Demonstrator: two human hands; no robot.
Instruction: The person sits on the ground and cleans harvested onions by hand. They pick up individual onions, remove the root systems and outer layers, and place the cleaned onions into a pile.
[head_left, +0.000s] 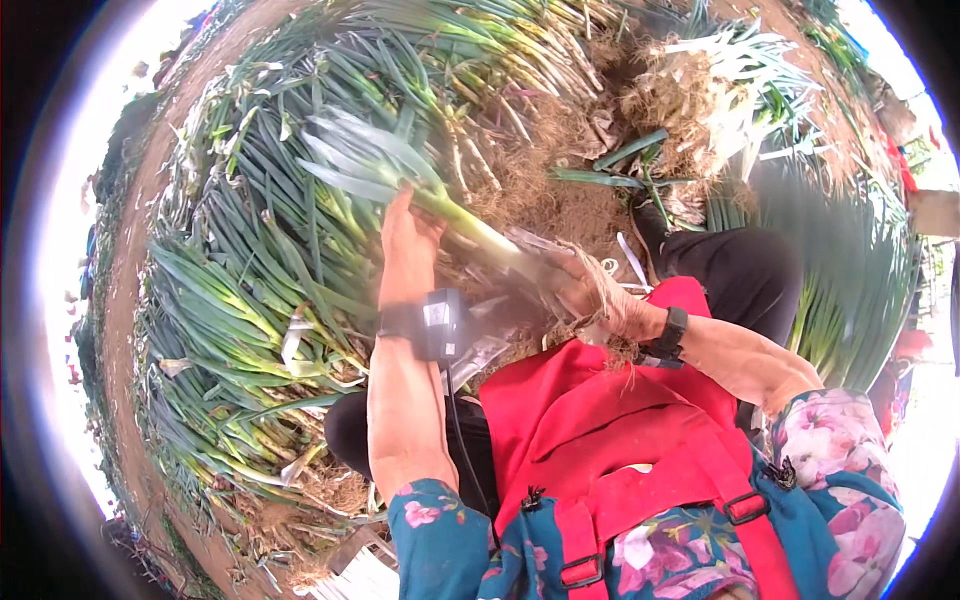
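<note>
A thick green onion (476, 225), leek-like, lies slantwise across the middle before me, its leaves at upper left and its root end at lower right. My left hand (409, 229) grips it where the pale stalk turns into leaves. At the root end, my right hand (585, 289) is closed around the stalk, with loose dry outer skin (592, 262) draped about the fingers. Motion blur hides exactly how those fingers sit. Dangling roots (621, 349) show just below that hand, over my red apron (592, 405).
A broad heap of unpeeled green onions (292, 195) spreads from left to top. Pale-stalked onions with bushy roots (690, 97) lie at upper right. More long leaves (847, 262) are beside my right knee (735, 270). A cable (461, 427) hangs from my left wrist device.
</note>
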